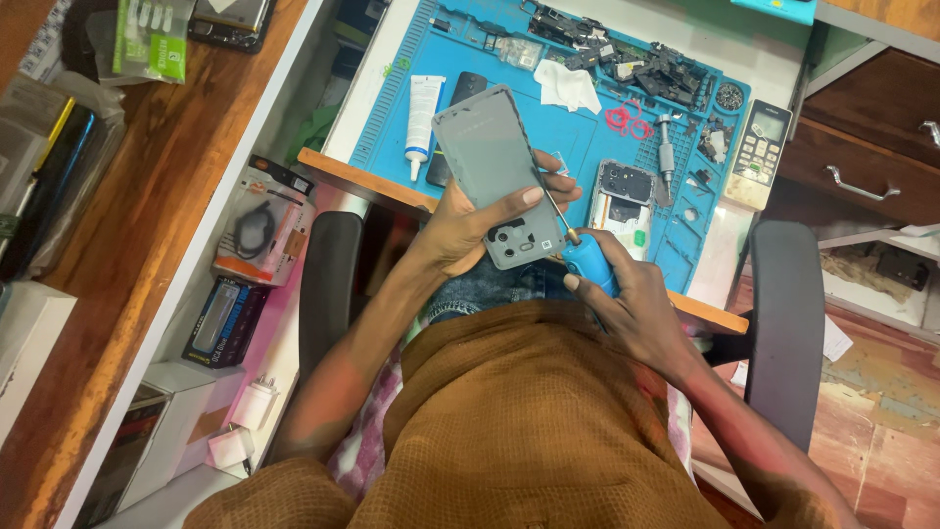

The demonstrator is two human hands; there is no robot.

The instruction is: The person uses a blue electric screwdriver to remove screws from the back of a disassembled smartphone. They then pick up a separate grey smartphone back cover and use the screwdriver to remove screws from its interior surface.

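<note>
Just off the near edge of the desk, above the person's lap, the left hand [460, 227] clamps a grey phone back cover [496, 174], thumb across its face and fingertips curling round the far side. Beside it, the right hand [632, 304] closes around a blue-handled screwdriver [585, 263], whose thin shaft meets the cover's lower right edge; the tip itself is hard to make out. Beyond them, on the blue work mat [578, 137], lie an opened phone body [621, 204], a white glue tube [422, 115] and a dark phone [456, 98] mostly hidden behind the cover. Small dark parts crowd the mat's far edge, indistinct.
</note>
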